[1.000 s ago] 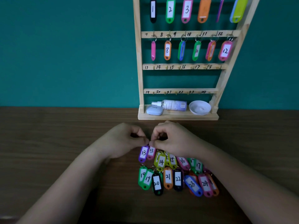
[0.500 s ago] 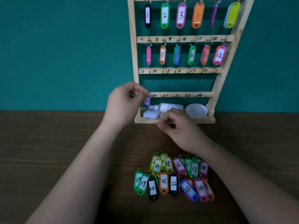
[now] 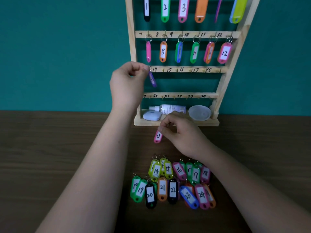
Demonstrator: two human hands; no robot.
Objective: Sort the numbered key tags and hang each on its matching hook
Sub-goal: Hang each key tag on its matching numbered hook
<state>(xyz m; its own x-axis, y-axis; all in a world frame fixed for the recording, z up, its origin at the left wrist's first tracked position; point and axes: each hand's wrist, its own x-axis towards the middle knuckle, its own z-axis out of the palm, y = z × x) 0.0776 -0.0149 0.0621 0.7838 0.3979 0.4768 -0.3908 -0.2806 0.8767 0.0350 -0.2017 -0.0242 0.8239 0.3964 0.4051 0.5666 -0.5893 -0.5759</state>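
Your one head-worn view looks forward and down — close over the bench [image 3: 50, 165], facing the wooden rack [image 3: 223, 84] at its far edge against the wall.

Open tabletop [image 3: 50, 157] lies bare to the left and right of the tag pile [image 3: 171, 182], and a clear strip runs between the pile and the wooden rack [image 3: 223, 84]. The third rail [image 3: 193, 70], marked 14 to 18, and the fourth rail [image 3: 181, 95] below it carry bare hooks with free space beneath. The second rail's hanging tags [image 3: 193, 52] crowd the approach from above. A spray bottle [image 3: 171, 108], small case [image 3: 151, 116] and white dish [image 3: 199, 112] fill the rack's base shelf.
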